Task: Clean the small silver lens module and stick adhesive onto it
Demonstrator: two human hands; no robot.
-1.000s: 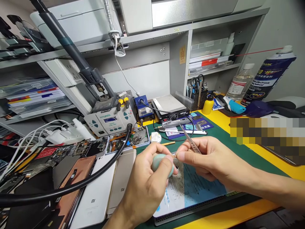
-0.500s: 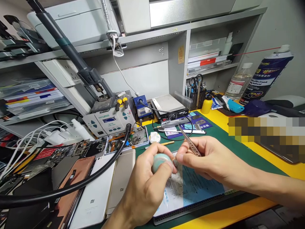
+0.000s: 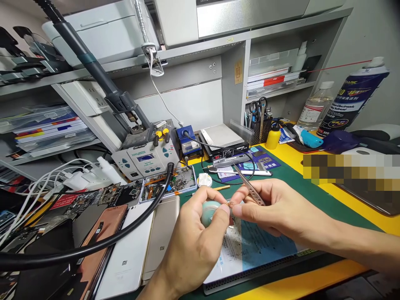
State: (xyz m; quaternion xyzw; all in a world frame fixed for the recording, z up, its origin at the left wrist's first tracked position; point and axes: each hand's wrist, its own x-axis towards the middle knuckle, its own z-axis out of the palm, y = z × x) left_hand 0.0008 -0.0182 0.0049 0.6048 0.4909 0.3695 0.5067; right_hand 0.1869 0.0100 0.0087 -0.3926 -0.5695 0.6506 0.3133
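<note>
My left hand (image 3: 200, 241) is closed round a pale green rounded object (image 3: 208, 212), its thumb and index finger pinched at the object's right side. Between the fingertips of both hands is a thin copper-coloured piece (image 3: 230, 204), mostly hidden. My right hand (image 3: 268, 206) pinches that piece with thumb and index finger, while metal tweezers (image 3: 250, 186) rest in the same hand, pointing up and left. Under the hands lies a white and blue sheet (image 3: 262, 250) on the green mat (image 3: 312, 196).
Phones (image 3: 125, 254) lie at the left beneath a thick black hose (image 3: 125, 233). Behind them are a parts tray (image 3: 170, 183) and a soldering station (image 3: 146, 160). A yellow bottle (image 3: 273, 136), a clear bottle (image 3: 316, 106) and a spray can (image 3: 353, 98) stand at the back right.
My left thumb has shifted up and right towards the copper-coloured piece, and more of the pale green object shows. The fingertips of both hands are closer together. The view has shifted slightly.
</note>
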